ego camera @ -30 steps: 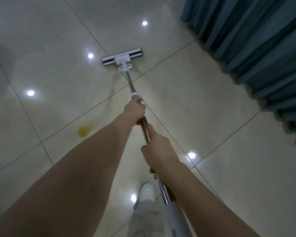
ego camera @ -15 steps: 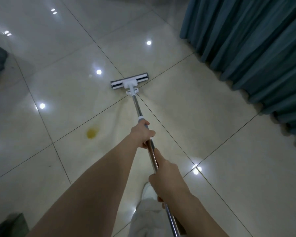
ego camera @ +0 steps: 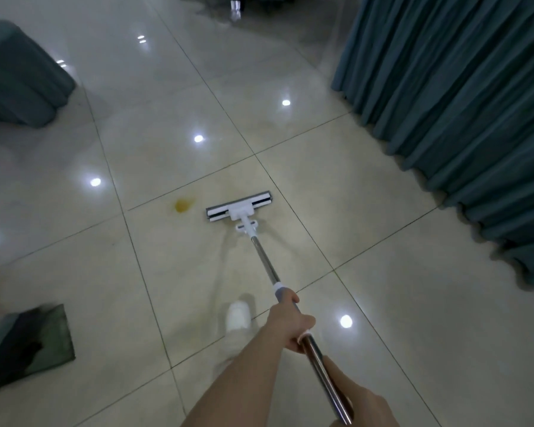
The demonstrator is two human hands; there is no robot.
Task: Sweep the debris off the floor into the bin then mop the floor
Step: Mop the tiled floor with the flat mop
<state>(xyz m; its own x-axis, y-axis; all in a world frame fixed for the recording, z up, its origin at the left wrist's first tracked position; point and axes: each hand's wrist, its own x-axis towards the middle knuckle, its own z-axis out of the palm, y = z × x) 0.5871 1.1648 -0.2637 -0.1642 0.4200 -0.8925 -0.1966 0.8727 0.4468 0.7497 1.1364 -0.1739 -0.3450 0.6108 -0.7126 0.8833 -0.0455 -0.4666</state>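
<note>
Mop (ego camera: 240, 211): flat head pressed on the tiled floor (ego camera: 383, 272), just right of a yellow stain (ego camera: 182, 205).
Hands: 2 on the pole; left hand (ego camera: 292, 326) wrapped below the grey collar, right hand (ego camera: 361, 405) gripping the lower shaft.
Handling: looks light, stiff metal pole; glossy, probably slick, so grip firmly, hands spread.
Surroundings: teal curtain (ego camera: 460, 103) right, dustpan (ego camera: 28, 343) left.

Our forearms are bare, with no sleeves reaching them, and our hands, the left hand (ego camera: 292, 326) and the right hand (ego camera: 363, 403), wear no gloves. We wear a pale, light-grey trouser leg (ego camera: 233, 342) above a plain white rounded shoe (ego camera: 238, 314).
</note>
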